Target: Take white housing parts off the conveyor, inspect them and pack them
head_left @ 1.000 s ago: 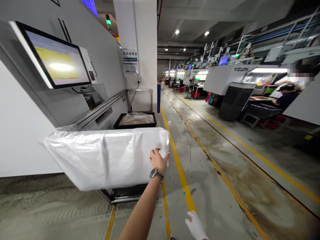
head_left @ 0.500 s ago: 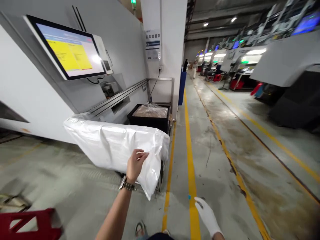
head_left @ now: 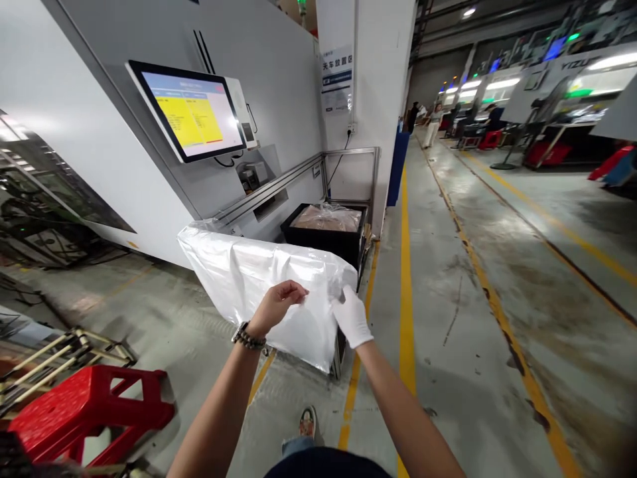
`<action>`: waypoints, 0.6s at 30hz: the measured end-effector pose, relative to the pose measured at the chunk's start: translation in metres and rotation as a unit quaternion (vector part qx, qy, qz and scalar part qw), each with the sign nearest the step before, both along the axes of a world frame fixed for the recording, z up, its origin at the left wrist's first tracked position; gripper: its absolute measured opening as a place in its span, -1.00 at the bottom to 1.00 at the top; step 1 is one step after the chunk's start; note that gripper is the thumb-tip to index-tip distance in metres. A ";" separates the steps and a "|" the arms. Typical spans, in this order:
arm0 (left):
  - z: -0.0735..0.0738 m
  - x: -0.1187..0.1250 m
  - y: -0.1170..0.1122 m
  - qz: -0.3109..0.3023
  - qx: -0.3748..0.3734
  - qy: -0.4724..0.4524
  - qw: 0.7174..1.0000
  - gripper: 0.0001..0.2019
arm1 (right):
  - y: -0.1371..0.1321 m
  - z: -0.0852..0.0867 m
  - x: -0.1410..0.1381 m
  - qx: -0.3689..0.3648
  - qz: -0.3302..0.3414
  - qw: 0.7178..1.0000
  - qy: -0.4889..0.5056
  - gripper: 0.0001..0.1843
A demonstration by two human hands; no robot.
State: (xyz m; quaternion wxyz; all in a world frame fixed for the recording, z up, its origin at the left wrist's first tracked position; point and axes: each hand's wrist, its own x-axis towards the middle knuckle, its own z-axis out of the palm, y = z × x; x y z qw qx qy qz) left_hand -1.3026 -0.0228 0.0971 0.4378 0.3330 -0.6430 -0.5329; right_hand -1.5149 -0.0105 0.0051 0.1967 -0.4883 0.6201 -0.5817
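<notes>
A large white plastic bag (head_left: 249,279) is draped over a bin in front of me, its sides hanging down. My bare left hand (head_left: 276,305), with a bead bracelet on the wrist, pinches the bag's film near its front corner. My right hand (head_left: 351,318) wears a white glove and grips the same bag at its right front corner. Both hands are closed on the plastic, a hand's width apart.
Behind the bag stands a black bin (head_left: 326,229) lined with clear plastic, inside a metal rail frame (head_left: 348,154). A lit touchscreen (head_left: 192,109) hangs on the grey machine wall. A red plastic stool (head_left: 84,411) lies at lower left. Yellow floor lines (head_left: 405,265) run down the aisle; people stand far off.
My gloved right hand rose from beside my leg and took hold of the bag's corner. My left hand shifted its pinch along the bag as I stepped round to the left.
</notes>
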 end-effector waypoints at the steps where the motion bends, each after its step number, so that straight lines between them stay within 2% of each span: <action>1: 0.005 0.008 0.000 0.006 0.002 0.019 1.000 -0.66 | -0.006 0.003 -0.010 0.001 -0.017 1.000 0.005 -0.68; 3: 0.019 0.029 -0.004 0.027 0.004 0.075 0.997 -0.66 | -0.014 0.002 -0.033 -0.010 -0.051 0.999 0.004 -0.80; 6: 0.049 0.061 -0.017 0.064 0.003 0.152 0.986 -0.60 | -0.010 -0.001 -0.058 -0.043 -0.105 0.993 -0.008 -0.85; 8: 0.067 0.071 -0.023 0.068 0.002 0.162 0.984 -0.56 | 0.003 0.002 -0.055 -0.082 -0.146 0.986 -0.019 -0.81; 10: 0.080 0.069 -0.024 0.049 0.005 0.140 0.989 -0.51 | 0.019 0.011 -0.035 -0.133 -0.168 0.977 -0.021 -0.76; 12: 0.085 0.058 -0.021 0.027 -0.008 0.077 0.997 -0.46 | 0.031 0.024 -0.006 -0.178 -0.132 0.975 0.002 -0.77; 14: 0.084 0.047 -0.016 0.024 -0.045 -0.017 0.999 -0.47 | 0.033 0.038 0.022 -0.204 -0.038 0.977 0.051 -0.83; 16: 0.077 0.040 -0.012 0.018 -0.076 -0.090 0.993 -0.51 | 0.027 0.049 0.041 -0.205 0.051 0.974 0.083 -0.86; 18: 0.066 0.038 -0.010 -0.013 -0.060 -0.095 0.994 -0.53 | 0.018 0.054 0.052 -0.186 0.094 0.975 0.073 -0.84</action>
